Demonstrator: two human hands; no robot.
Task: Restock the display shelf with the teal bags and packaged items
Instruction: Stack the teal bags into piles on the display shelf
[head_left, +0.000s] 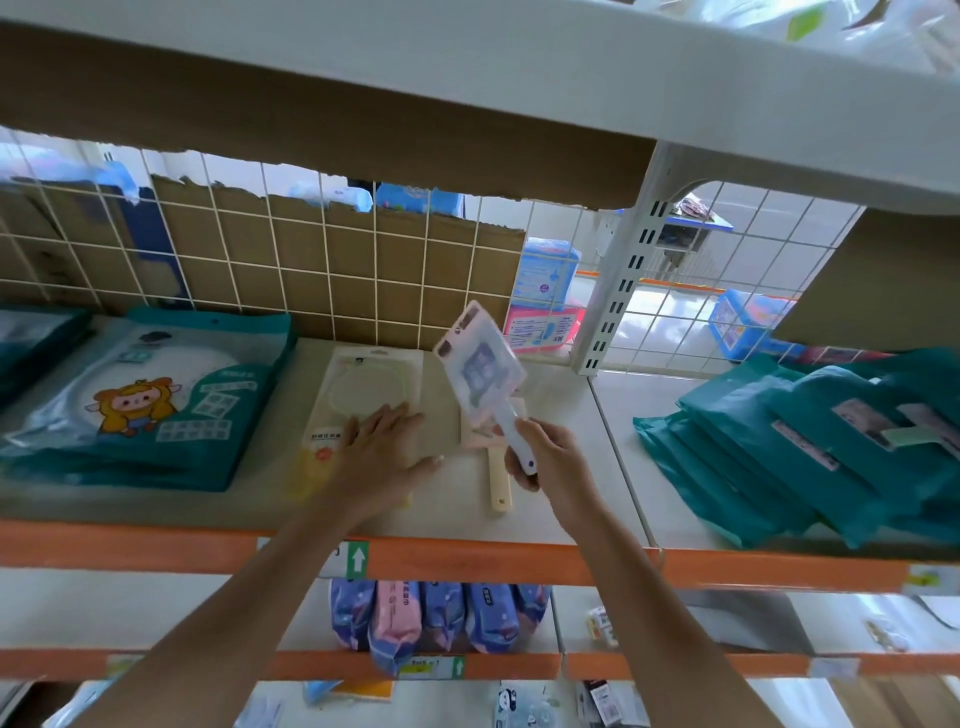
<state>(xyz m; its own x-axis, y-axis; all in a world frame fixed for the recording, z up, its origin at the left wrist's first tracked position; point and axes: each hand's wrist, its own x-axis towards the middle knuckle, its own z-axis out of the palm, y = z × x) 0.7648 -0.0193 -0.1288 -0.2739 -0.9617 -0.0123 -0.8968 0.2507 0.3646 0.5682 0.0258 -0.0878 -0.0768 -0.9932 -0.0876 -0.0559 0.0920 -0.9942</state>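
Placing step, display shelf (447, 512): right hand (550, 457) grips the handled packaged item (485, 364) by its handle, tilted above a like piece (500, 483); left hand (382, 452), fingers flat, presses the cream pack (363, 395) at its 9 o'clock; teal bags (779, 457) lie at 3 o'clock; best lowered flat, handle forward.

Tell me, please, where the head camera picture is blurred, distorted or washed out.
In the head view the wide lens bows the orange shelf edge and the upper shelf; motion blur softens the left hand, the cream package under it, the handled package and the teal bags at right; daylight behind the wire grid washes out the floor beyond.
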